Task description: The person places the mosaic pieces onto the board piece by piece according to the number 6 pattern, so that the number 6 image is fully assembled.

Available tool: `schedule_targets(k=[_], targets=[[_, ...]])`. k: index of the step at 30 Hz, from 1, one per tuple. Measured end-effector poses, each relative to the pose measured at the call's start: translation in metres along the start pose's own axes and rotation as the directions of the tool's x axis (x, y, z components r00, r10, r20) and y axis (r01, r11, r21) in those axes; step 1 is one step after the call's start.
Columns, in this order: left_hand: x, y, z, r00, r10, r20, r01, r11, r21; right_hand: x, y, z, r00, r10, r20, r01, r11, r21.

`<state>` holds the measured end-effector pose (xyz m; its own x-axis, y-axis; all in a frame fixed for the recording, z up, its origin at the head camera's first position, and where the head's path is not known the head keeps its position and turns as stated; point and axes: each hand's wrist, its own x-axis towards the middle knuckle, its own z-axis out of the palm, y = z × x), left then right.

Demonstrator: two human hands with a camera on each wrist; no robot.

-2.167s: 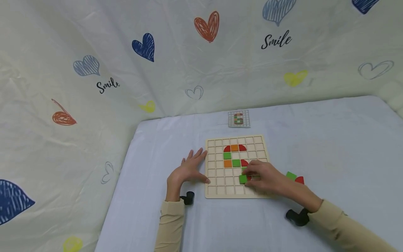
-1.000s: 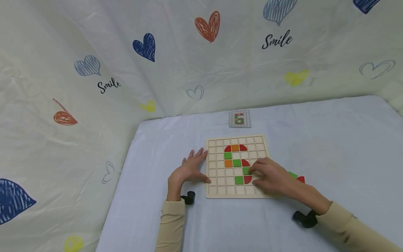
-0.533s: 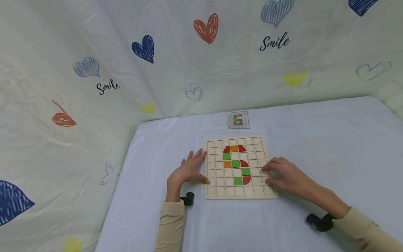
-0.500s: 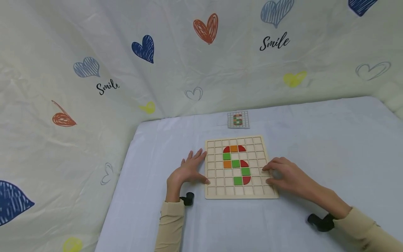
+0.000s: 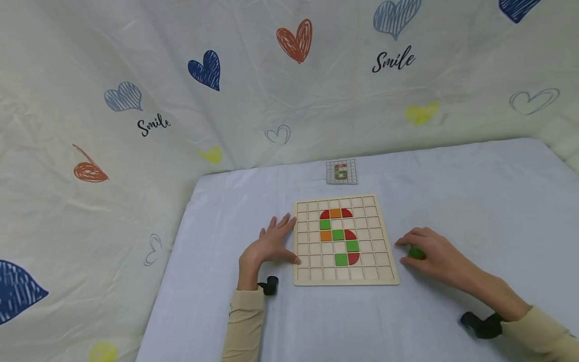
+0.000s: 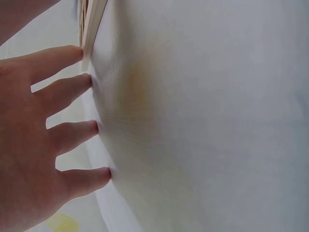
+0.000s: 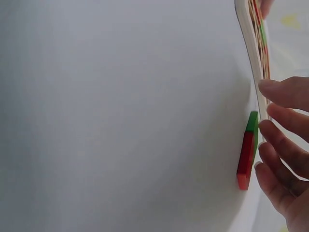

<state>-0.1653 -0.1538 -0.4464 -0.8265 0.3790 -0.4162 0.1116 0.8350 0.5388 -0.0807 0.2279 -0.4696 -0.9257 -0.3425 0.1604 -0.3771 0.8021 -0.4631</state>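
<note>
A wooden grid board (image 5: 312, 275) lies on the white cloth, with red quarter-round, orange and green square tiles in some cells. My left hand (image 5: 268, 245) has its fingers spread on the cloth, with the thumb and index fingertip at the board's left edge. To the right of the board, my right hand (image 5: 436, 255) hovers around a loose green tile (image 5: 416, 253), its thumb and fingers apart. In the right wrist view, a red tile (image 7: 245, 157) lies against the green one under the fingers; from the head the hand hides it.
A small pattern card (image 5: 342, 172) with a coloured figure on a grid lies behind the board. Black wrist cameras, one at the left wrist (image 5: 270, 285) and one at the right (image 5: 481, 326), sit close to the tabletop. A heart-printed curtain (image 5: 244, 100) hangs behind.
The right hand has let go of a green tile in the lower row of the figure, then moved right off the board to the loose tiles. My left hand stays in place.
</note>
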Motion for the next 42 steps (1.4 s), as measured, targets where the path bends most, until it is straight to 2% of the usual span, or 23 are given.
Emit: schedule_targets(k=[9, 18, 22, 32, 42], targets=[[-0.002, 0.001, -0.001, 1.0, 0.002, 0.006, -0.002, 1.0, 0.001, -0.01, 0.015, -0.002, 0.992, -0.069, -0.11, 0.065, 0.997, -0.04], [-0.001, 0.001, -0.002, 1.0, 0.004, 0.003, -0.004, 1.0, 0.004, -0.014, 0.02, -0.002, 0.982, -0.1, -0.163, 0.099, 0.995, -0.015], [-0.002, 0.001, -0.002, 1.0, 0.002, 0.006, -0.002, 1.0, 0.005, -0.017, 0.022, -0.005, 0.983, -0.088, -0.162, 0.088, 0.996, -0.011], [0.0, 0.0, -0.002, 1.0, 0.0, 0.009, 0.0, 1.0, 0.005, -0.03, 0.027, -0.009, 0.991, -0.008, -0.131, 0.0, 0.998, -0.056], [-0.002, 0.0, -0.001, 1.0, 0.002, 0.008, -0.002, 1.0, 0.004, -0.035, 0.031, -0.01, 0.986, -0.036, -0.161, 0.027, 0.998, -0.054]])
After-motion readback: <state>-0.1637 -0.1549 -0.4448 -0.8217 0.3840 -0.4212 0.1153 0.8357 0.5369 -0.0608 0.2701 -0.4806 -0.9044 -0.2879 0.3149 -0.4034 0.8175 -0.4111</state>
